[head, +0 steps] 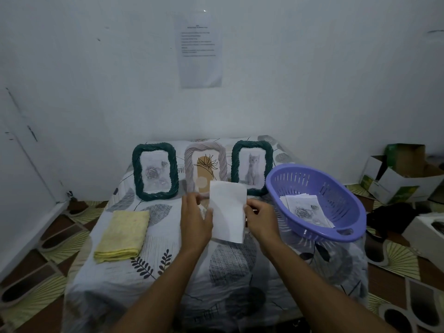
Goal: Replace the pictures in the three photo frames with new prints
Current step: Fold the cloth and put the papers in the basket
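Photo frames, three in number, stand upright in a row along the far edge of a low table (168, 280) draped in a white cloth with a grey and black leaf print. On the table's right edge sits a purple slotted plastic oval basket (355, 203), overhanging slightly; inside it lie loose grey-toned paper prints (305, 210), topmost one showing roses. Frame order along the table's far edge: dark green rope-twist rectangular frame (138, 174) at the left with a rose picture; pale lilac-grey rope-twist frame (189, 164) at the centre with an orange-and-line-drawn flower picture; second dark green rope-twist frame (236, 164) at the right with a kitten picture. On the table's left side lies a folded pale yellow cloth (122, 233), flat. Above the table's centre a white rectangular paper sheet (228, 210) is held upright, blank side to the camera, hiding the lower part of the centre frame. Left hand (195, 217): fingers and thumb curled, pinching the sheet's left edge. Right hand (260, 219): fingers bent, pinching the sheet's right edge.
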Demonstrator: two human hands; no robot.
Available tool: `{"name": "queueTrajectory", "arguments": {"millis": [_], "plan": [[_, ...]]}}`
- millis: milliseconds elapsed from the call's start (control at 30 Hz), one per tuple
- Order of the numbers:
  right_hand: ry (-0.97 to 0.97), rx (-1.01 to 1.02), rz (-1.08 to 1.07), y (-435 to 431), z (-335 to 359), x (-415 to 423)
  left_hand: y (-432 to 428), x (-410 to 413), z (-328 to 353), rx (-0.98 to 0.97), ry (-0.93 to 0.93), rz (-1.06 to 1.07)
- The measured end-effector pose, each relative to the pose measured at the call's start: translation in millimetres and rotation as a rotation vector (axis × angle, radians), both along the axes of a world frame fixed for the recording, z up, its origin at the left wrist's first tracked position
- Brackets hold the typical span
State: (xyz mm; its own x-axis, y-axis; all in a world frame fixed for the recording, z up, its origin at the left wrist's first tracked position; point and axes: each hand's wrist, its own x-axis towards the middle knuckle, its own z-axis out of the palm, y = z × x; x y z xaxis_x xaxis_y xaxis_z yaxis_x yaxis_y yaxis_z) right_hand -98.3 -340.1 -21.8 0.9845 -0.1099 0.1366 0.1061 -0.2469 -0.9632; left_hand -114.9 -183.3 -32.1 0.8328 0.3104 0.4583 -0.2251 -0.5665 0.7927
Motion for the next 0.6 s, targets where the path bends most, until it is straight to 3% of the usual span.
{"name": "queueTrajectory", "arguments": {"millis": [100,200,267,467,600], "plan": [[0.088,0.15,0.1,1.6,5.4,-3.8,-3.4,-3.6,2.6,0.068,0.03,-0.118],[0.191,0.31,0.297,4.9,12.4,-11.4,-9.5,-7.7,6.0,-0.196,0.156,-0.33],[0.227,0.34,0.35,4.0,13.1,-13.3,-12.0,-8.8,6.2,-0.344,0.18,-0.354],[0.192,0.293,0.325,2.8,12.2,-11.2,-8.0,-3.1,6.8,-0.391,0.227,-0.256],[0.056,0.132,0.119,1.4,11.7,0.1,-2.0,2.5,10.2,-0.451,0.186,-0.232]]}}
